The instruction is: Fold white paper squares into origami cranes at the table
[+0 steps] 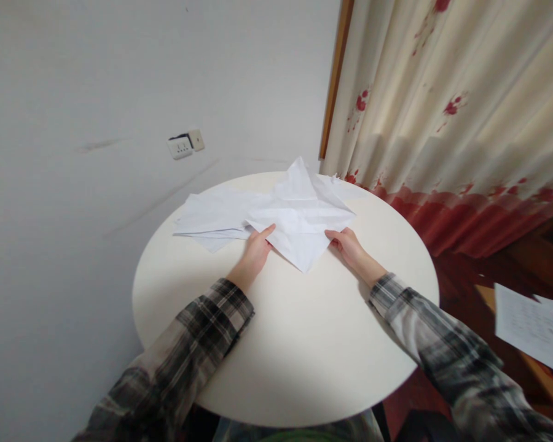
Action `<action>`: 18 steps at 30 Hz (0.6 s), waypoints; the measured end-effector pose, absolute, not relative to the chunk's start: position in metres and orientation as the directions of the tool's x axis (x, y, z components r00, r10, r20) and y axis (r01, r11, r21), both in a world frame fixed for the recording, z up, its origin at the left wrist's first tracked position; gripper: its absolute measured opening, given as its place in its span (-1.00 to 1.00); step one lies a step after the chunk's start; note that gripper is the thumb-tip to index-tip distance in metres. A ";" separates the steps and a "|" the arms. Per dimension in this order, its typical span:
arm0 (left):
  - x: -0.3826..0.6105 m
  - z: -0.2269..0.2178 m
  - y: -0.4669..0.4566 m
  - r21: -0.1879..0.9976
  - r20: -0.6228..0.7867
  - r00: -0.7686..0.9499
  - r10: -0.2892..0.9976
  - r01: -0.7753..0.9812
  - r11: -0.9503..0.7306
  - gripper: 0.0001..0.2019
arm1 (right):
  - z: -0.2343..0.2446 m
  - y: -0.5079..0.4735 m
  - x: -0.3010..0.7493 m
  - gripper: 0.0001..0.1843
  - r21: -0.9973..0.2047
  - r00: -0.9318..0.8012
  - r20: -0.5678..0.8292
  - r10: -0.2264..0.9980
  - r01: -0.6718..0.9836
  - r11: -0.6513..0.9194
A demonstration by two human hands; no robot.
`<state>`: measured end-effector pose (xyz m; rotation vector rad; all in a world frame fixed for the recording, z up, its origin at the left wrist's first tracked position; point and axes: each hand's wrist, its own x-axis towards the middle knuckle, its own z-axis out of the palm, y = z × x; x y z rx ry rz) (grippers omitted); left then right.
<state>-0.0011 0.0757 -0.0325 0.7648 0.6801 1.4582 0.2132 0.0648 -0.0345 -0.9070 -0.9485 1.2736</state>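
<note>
Both arms (203, 331) reach forward, left hand (255, 248) and right hand (350, 247) apart, each pinching, thumbs (270, 230) uppermost.

Sheet (297, 221) on table (281, 344), its 12 o'clock; paper pile (214, 212) at sheet's 9; beyond table, socket (180, 148) 11, curtain (442, 123) 2.

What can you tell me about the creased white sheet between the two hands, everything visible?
The creased white sheet looks like thin, plain paper, crossed by fold lines. It is turned cornerwise: one corner points toward the person, the opposite one away. The left hand pinches its left near edge, thumb on top; the right hand grips the right near edge. It is over the round white table, its left corner by a paper stack. Its underside is hidden.
</note>
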 end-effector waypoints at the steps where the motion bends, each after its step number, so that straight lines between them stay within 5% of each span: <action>1: -0.001 -0.033 0.076 0.799 0.045 0.015 0.999 -0.601 -0.026 -0.65 | -0.036 0.067 0.215 -0.66 -0.932 0.102 0.075 0.992 -0.347 0.106; 10: -0.011 -0.025 0.081 0.811 -0.073 0.117 0.990 -0.571 0.127 -0.79 | -0.036 0.073 0.231 -0.81 -0.929 0.363 0.087 0.928 -0.306 0.207; 18: -0.031 -0.021 0.084 0.922 -0.084 0.270 0.959 -0.344 0.177 -0.71 | -0.036 0.068 0.240 -0.81 -0.930 0.044 0.037 0.998 -0.364 0.051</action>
